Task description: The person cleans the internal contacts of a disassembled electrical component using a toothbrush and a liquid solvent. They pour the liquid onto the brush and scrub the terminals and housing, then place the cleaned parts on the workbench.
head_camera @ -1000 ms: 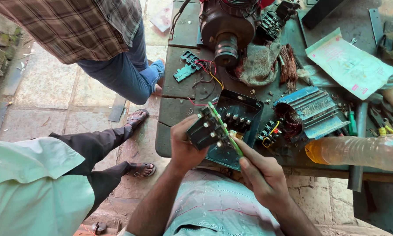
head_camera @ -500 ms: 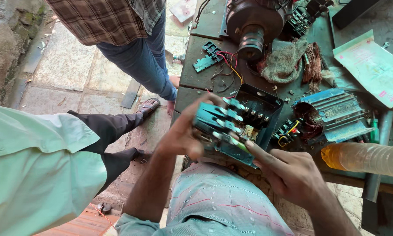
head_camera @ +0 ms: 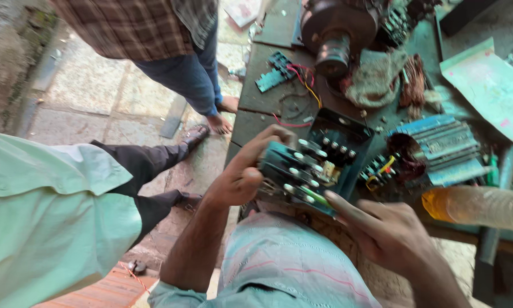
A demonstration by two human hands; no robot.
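My left hand (head_camera: 240,177) grips a teal and black electrical switch block (head_camera: 293,174) with rows of white-capped terminals, held over the near edge of the dark workbench (head_camera: 251,122). My right hand (head_camera: 385,231) holds a thin green-handled screwdriver (head_camera: 313,197), whose tip lies against the block's lower terminals. The open black housing (head_camera: 339,140) of the block sits just behind it on the bench.
On the bench are an electric motor (head_camera: 336,28), a loose teal terminal strip (head_camera: 272,74) with red and yellow wires, a dirty rag (head_camera: 376,77), a blue finned unit (head_camera: 446,145), a plastic bottle (head_camera: 482,206) and a paper sheet (head_camera: 490,85). Two people stand left: plaid shirt (head_camera: 148,25), pale green shirt (head_camera: 39,222).
My view has moved closer and to the right. The block has tilted in my left hand, and my right hand now lies lower right with the screwdriver at the block's bottom edge.
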